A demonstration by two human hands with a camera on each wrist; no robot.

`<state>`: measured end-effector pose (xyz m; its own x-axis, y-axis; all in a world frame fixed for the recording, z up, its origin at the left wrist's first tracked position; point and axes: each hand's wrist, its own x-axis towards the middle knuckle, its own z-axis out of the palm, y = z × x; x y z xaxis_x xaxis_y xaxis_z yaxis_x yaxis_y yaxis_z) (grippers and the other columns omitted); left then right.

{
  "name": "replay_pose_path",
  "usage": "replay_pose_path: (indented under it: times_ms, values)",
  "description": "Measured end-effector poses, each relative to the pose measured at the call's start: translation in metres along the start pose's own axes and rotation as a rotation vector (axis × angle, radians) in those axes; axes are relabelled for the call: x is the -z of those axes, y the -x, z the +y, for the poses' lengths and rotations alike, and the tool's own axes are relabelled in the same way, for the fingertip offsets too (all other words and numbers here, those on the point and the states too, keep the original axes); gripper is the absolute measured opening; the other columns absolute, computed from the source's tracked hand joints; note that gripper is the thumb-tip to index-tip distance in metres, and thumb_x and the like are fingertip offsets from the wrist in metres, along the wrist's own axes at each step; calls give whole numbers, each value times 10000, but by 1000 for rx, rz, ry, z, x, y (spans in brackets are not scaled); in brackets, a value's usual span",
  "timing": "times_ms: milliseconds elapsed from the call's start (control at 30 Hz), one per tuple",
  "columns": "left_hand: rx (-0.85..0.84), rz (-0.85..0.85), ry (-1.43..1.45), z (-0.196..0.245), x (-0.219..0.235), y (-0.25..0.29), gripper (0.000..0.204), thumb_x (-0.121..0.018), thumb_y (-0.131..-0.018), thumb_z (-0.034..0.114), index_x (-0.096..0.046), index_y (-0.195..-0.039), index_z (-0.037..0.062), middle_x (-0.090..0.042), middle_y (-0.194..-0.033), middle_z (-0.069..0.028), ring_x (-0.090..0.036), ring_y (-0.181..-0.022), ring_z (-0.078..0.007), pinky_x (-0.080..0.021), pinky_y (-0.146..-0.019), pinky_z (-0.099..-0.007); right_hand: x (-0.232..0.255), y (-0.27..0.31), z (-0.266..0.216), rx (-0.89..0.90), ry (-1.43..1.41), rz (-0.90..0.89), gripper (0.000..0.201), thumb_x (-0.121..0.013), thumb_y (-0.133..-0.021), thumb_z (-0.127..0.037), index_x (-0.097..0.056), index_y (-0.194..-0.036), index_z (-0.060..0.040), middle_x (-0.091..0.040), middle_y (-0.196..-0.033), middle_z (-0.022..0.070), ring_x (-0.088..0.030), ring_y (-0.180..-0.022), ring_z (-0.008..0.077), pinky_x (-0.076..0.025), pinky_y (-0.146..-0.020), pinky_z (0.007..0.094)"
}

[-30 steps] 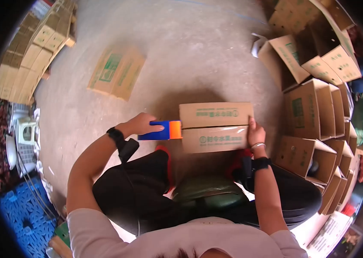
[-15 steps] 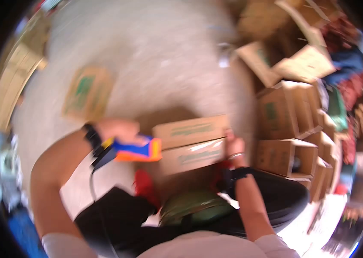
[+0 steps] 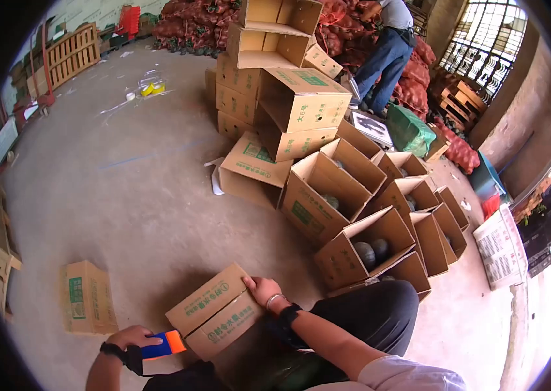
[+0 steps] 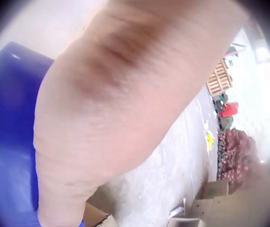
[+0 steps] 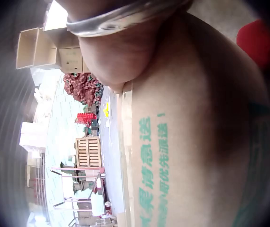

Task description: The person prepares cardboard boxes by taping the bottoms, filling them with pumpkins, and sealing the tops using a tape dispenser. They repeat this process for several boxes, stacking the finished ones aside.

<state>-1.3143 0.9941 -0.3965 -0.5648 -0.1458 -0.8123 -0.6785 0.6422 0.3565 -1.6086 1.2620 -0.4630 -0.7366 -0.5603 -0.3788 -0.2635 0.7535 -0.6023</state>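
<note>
A closed cardboard box (image 3: 213,311) with green print and a seam along its top sits low in the head view. My left hand (image 3: 131,337) grips a blue and orange tape dispenser (image 3: 163,345), whose orange end is at the box's near left corner. In the left wrist view the blue side of the dispenser (image 4: 12,137) shows beside the hand (image 4: 111,109). My right hand (image 3: 264,291) holds the box at its right end, fingers curled at the top edge. The right wrist view shows the box's printed face (image 5: 182,142) close up, below a metal bangle (image 5: 120,21).
Another box (image 3: 89,300) stands on the floor at left. Open boxes (image 3: 367,251) holding dark green round fruit line the right side, beside stacked boxes (image 3: 301,107). A person (image 3: 386,52) bends near red mesh sacks (image 3: 412,88) at the back. A wooden pallet (image 3: 73,55) leans far left.
The head view has swung right and up, bringing the stacks and the other person into sight. The left hand drew the dispenser back from the box's left end, then returned it close to the corner.
</note>
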Motion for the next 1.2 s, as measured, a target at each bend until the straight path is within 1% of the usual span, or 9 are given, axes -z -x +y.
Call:
replay_pose_path:
  times_ms: [200,433,567,667,867,967,1067,1100,1200]
  values:
    - [141,16,-200,4,4,-4,749,-457,-716,704,-653,-959,23,-643,-869,-166,-610,-818,-303,-461,-745,-368,2,1,2,-14,-8,-61,564,-299,-881,-535,-616,-1033,-93,-619,-979,171,-566,-959,331,-431,-839,412]
    - [327,-323,-603,117,79,-16,737,-527,-642,732,-674,-883,50,-659,-825,-105,-627,-745,-219,-479,-684,-319,6,5,3,-31,29,-72,605,-280,-879,-551,-603,-1049,-68,-611,-1018,169,-561,-984,324,-427,-858,401]
    - [341,-323,-579,154,90,-30,705,-620,-606,691,-675,-814,19,-654,-746,-111,-631,-649,-214,-499,-614,-330,4,2,3,-25,24,-89,606,-277,-878,-553,-594,-1066,-73,-600,-1043,172,-551,-1001,327,-424,-863,405]
    - [329,-257,-487,154,96,-18,691,-656,-588,666,-671,-792,6,-650,-716,-102,-623,-609,-198,-496,-584,-290,3,2,4,-45,18,-83,603,-276,-879,-552,-592,-1069,-75,-603,-1035,173,-555,-990,330,-423,-861,408]
    - [335,24,-203,78,81,11,602,-667,-619,629,-657,-682,30,-604,-632,-56,-508,-542,-165,-405,-554,-307,6,-2,-1,-35,38,-125,604,-268,-879,-551,-587,-1074,-76,-593,-1072,163,-546,-1022,317,-424,-866,408]
    - [236,128,-202,117,80,41,568,-675,-645,590,-649,-676,23,-601,-628,-56,-517,-552,-155,-407,-565,-315,7,-1,0,-8,63,-131,609,-265,-879,-550,-591,-1071,-73,-594,-1068,166,-547,-1018,320,-423,-867,408]
    - [60,207,263,135,122,87,543,-671,-667,554,-655,-686,12,-611,-647,-94,-562,-581,-172,-441,-576,-320,9,0,2,-15,57,-103,615,-265,-878,-551,-597,-1064,-67,-597,-1058,170,-553,-1007,321,-423,-865,410]
    - [-32,298,187,129,141,93,583,-637,-683,581,-656,-721,0,-617,-660,-116,-586,-608,-193,-458,-590,-324,7,0,4,-22,35,-109,617,-267,-877,-552,-599,-1062,-66,-598,-1055,171,-554,-1005,320,-423,-864,411]
    - [21,318,-405,202,166,123,635,-575,-720,606,-647,-752,-24,-618,-678,-151,-597,-633,-238,-467,-615,-332,9,-2,6,0,-14,-103,613,-276,-873,-557,-601,-1060,-71,-599,-1053,171,-554,-1006,318,-422,-864,413]
